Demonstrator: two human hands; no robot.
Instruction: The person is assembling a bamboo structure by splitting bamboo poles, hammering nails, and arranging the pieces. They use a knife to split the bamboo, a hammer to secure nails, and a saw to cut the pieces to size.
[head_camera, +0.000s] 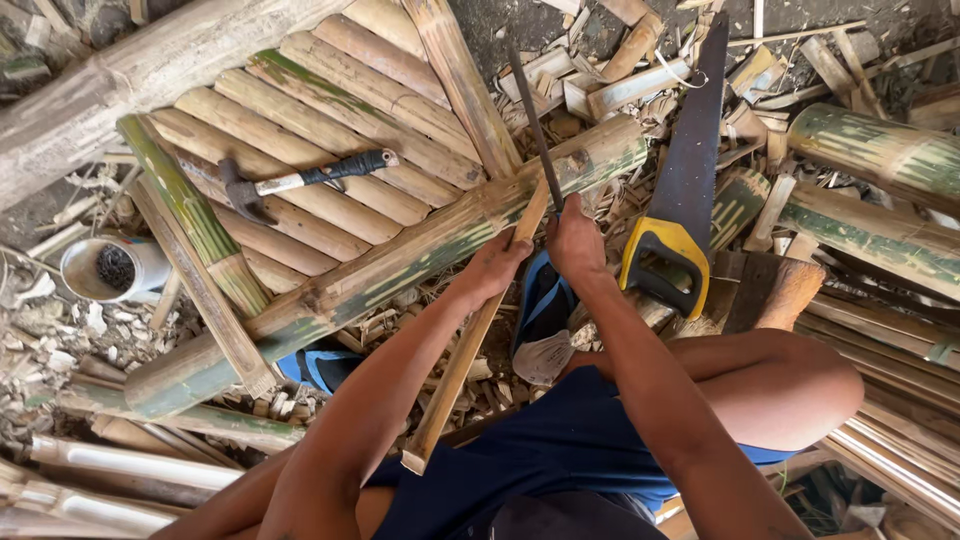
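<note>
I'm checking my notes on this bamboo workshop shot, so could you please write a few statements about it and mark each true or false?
1. The right hand grips a long dark blade. True.
2. The left hand holds the hammer. False: the hammer lies untouched on the bamboo slat panel; the left hand holds a bamboo strip.
3. The yellow-handled saw lies to the right of the hands. True.
4. The bamboo strip rests across a thick green bamboo pole. True.
5. The white cup stands on the slat panel. False: it sits on the ground to the panel's left, among shavings.
</note>
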